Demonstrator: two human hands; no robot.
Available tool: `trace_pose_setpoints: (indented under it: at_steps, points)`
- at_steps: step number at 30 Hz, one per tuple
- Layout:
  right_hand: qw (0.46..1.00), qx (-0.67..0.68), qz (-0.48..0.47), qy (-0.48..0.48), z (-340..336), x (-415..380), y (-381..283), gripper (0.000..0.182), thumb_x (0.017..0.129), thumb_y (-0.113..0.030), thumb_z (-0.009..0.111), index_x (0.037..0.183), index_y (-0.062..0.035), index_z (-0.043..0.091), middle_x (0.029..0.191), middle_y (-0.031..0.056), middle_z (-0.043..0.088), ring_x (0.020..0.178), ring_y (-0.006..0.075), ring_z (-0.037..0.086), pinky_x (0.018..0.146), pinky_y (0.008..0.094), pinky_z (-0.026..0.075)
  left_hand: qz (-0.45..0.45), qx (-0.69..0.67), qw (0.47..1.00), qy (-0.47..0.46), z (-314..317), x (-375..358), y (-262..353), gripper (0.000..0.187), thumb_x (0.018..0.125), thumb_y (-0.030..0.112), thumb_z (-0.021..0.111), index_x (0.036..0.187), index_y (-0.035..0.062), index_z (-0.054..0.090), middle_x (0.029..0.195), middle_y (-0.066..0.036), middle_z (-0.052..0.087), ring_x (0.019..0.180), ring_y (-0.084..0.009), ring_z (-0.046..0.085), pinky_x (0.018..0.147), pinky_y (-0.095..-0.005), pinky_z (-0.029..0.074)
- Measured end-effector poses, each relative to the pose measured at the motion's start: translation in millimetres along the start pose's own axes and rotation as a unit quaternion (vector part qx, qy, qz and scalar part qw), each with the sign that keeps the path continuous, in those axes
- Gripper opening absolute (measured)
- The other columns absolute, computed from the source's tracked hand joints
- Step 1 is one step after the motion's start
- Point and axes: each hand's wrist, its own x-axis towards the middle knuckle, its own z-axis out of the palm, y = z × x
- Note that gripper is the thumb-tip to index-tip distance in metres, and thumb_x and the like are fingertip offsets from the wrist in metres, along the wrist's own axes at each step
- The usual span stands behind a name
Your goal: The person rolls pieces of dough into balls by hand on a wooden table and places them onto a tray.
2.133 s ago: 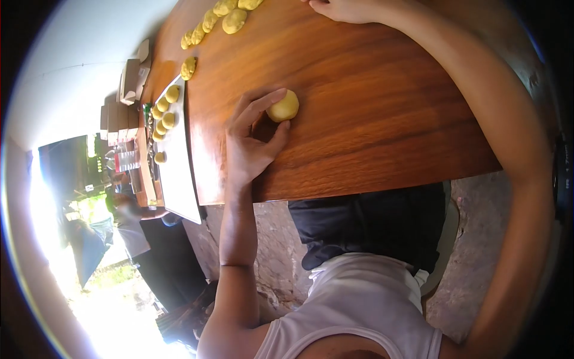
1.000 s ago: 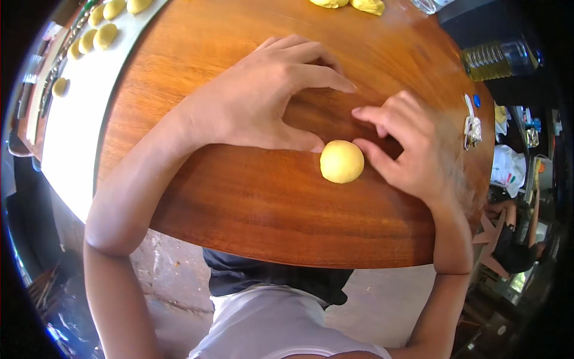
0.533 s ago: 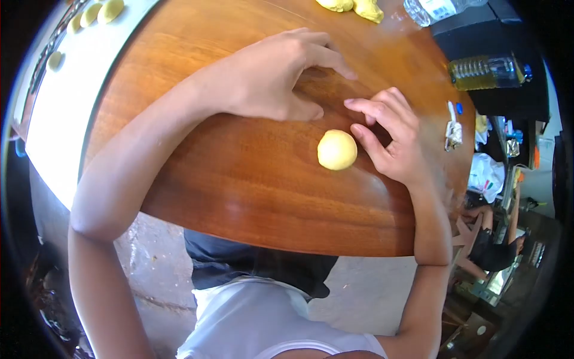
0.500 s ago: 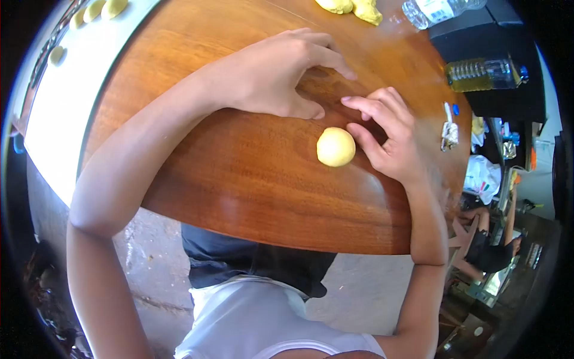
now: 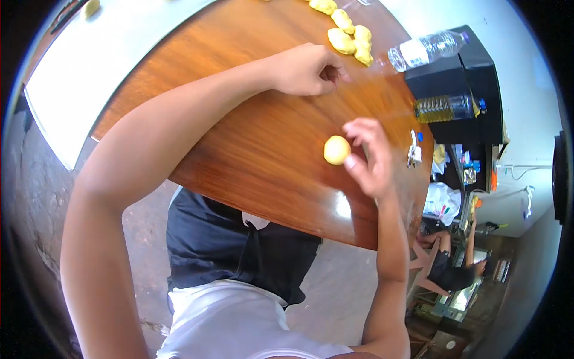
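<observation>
A smooth, round yellow dough ball [image 5: 337, 150] sits on the brown wooden table [image 5: 269, 173]. Beside it is my right hand [image 5: 372, 157], open, its thumb right at the ball's edge and its fingers spread and slightly bent. My left hand [image 5: 306, 70] is farther out over the table, fingers curled in, with nothing showing in them. Just beyond that hand lie several rough yellow dough pieces [image 5: 341, 41] in a loose row.
A clear plastic bottle [image 5: 415, 54] and a bottle of yellow oil [image 5: 442, 109] lie at the right, by a black box [image 5: 472, 72]. Nearby are a blue cap [image 5: 420, 136] and a small white item [image 5: 414, 152]. A white surface [image 5: 72, 78] holds another ball [image 5: 90, 8]. A person [image 5: 448, 269] sits far right.
My left hand has moved away from the ball toward the dough pieces, and its fingers have curled in. My right hand stays beside the ball. The view has shifted, showing more dough pieces.
</observation>
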Motion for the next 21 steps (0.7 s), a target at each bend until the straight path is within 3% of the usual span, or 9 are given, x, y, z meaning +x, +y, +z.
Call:
trace_pose_setpoints:
  at_steps: [6,8,9,11,12,14,15,18,21]
  points:
    - [0.988,-0.124,0.049,-0.076,9,4,-37,0.043,0.08,-0.002,0.074,0.122,-0.0055,0.068,0.117,0.014,0.062,0.107,0.0271,0.063,0.091,0.0363,0.051,0.002,-0.001,1.0,0.021,5,4,-6,0.029,0.088,0.01,0.065,0.113,-0.0027,0.074,0.095,-0.017,0.076,0.088,-0.0258,0.074,0.084,-0.037,0.059]
    - [0.988,-0.139,0.051,0.041,1,1,-33,0.039,0.082,-0.003,0.074,0.12,-0.003,0.068,0.11,0.0151,0.064,0.1,0.0283,0.065,0.087,0.0363,0.053,0.025,0.007,0.999,0.031,4,4,-8,0.029,0.088,0.012,0.065,0.112,-0.0021,0.074,0.095,-0.018,0.077,0.088,-0.0271,0.074,0.084,-0.0376,0.059]
    - [0.989,-0.136,0.05,0.034,1,0,-31,0.039,0.082,-0.003,0.074,0.12,-0.003,0.068,0.11,0.0151,0.064,0.1,0.0283,0.065,0.087,0.0363,0.053,0.022,0.006,0.999,0.029,3,3,-7,0.029,0.087,0.012,0.065,0.111,-0.0015,0.075,0.095,-0.018,0.077,0.089,-0.0278,0.074,0.084,-0.0379,0.059]
    - [0.966,-0.138,0.112,0.19,1,-3,-30,0.037,0.084,-0.005,0.075,0.12,-0.0014,0.068,0.102,0.0152,0.066,0.094,0.0284,0.067,0.082,0.037,0.053,0.025,0.002,0.999,0.027,4,4,-6,0.029,0.086,0.012,0.065,0.109,-0.0003,0.075,0.094,-0.019,0.077,0.089,-0.0292,0.075,0.085,-0.0383,0.059]
    - [0.965,-0.14,0.115,0.187,6,-1,-32,0.037,0.084,-0.005,0.075,0.12,-0.0014,0.068,0.102,0.0152,0.066,0.094,0.0284,0.067,0.082,0.037,0.053,0.025,-0.003,0.999,0.027,5,3,-7,0.029,0.086,0.012,0.065,0.109,-0.0003,0.075,0.094,-0.019,0.077,0.089,-0.0292,0.075,0.085,-0.0383,0.059]
    - [0.951,-0.23,0.203,0.037,20,6,-39,0.035,0.085,-0.007,0.076,0.119,0.0001,0.068,0.096,0.0133,0.067,0.089,0.0252,0.066,0.081,0.0362,0.053,0.034,0.001,0.999,0.037,7,5,-6,0.028,0.086,0.012,0.064,0.108,-0.0006,0.076,0.093,-0.019,0.077,0.088,-0.0297,0.075,0.084,-0.0387,0.059]
    - [0.942,-0.245,0.227,0.034,13,4,-39,0.036,0.088,-0.017,0.076,0.118,0.0008,0.069,0.096,0.0127,0.067,0.089,0.0251,0.065,0.082,0.037,0.052,0.039,-0.002,0.999,0.037,6,7,-6,0.028,0.086,0.012,0.064,0.108,-0.0006,0.076,0.093,-0.019,0.077,0.088,-0.0297,0.075,0.084,-0.0387,0.059]
    - [0.954,-0.231,0.157,0.112,-16,-1,-33,0.04,0.089,-0.026,0.075,0.118,0.0007,0.07,0.099,0.0141,0.068,0.091,0.0271,0.065,0.083,0.039,0.051,0.033,-0.017,0.999,0.032,10,5,-8,0.026,0.086,0.012,0.065,0.107,-0.0009,0.075,0.092,-0.019,0.076,0.087,-0.0301,0.075,0.083,-0.0391,0.059]
    - [0.975,-0.201,0.066,0.067,-14,15,-27,0.043,0.087,-0.03,0.074,0.118,-0.0007,0.071,0.113,0.0167,0.067,0.105,0.032,0.065,0.092,0.0412,0.052,0.054,-0.004,0.998,0.035,11,7,-7,0.024,0.086,0.011,0.065,0.104,-0.0015,0.075,0.092,-0.019,0.076,0.087,-0.0302,0.075,0.082,-0.0393,0.059]
